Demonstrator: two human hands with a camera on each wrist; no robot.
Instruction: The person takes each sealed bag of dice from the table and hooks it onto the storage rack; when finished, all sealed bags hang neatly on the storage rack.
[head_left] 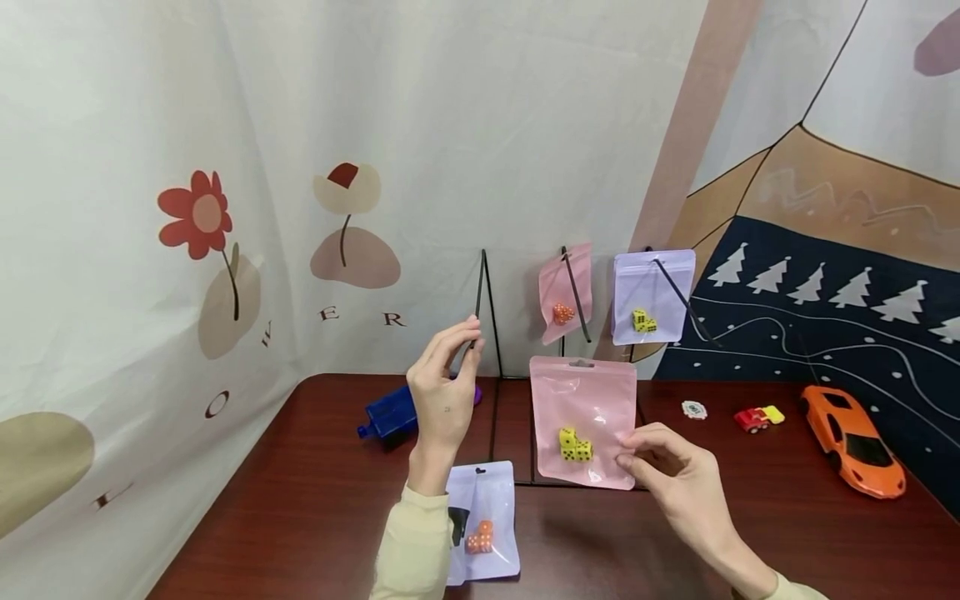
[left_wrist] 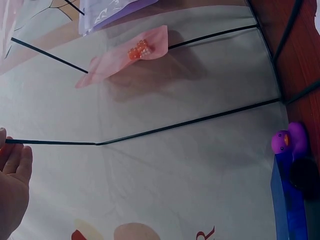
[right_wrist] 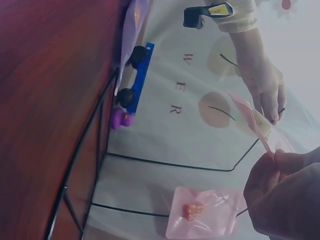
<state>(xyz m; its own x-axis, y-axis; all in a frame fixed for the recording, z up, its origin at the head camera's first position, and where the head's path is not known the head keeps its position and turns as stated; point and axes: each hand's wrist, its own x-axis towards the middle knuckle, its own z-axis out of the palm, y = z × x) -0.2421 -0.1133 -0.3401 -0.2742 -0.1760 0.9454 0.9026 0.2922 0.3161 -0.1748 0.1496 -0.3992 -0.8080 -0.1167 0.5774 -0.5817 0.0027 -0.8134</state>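
My right hand (head_left: 686, 479) pinches the lower right edge of a pink zip pouch (head_left: 581, 396) with yellow dice inside. The pouch hangs upright in front of the black wire rack (head_left: 491, 312), its hanger slot at the top. My left hand (head_left: 442, 392) pinches the end of the rack's left rod (left_wrist: 55, 143) between thumb and fingers; no pouch hangs on that rod. A pink pouch with orange dice (head_left: 564, 287) hangs on the middle rod, and a lilac pouch with yellow dice (head_left: 652, 283) on the right one.
Lilac pouches (head_left: 498, 492), one with orange dice, lie on the table near my left forearm. Behind my left hand is a blue toy vehicle (head_left: 392, 414) with a purple rubber duck (left_wrist: 295, 140). An orange toy car (head_left: 855, 442), a small red-yellow toy (head_left: 757, 418) and a poker chip (head_left: 694, 410) stand right.
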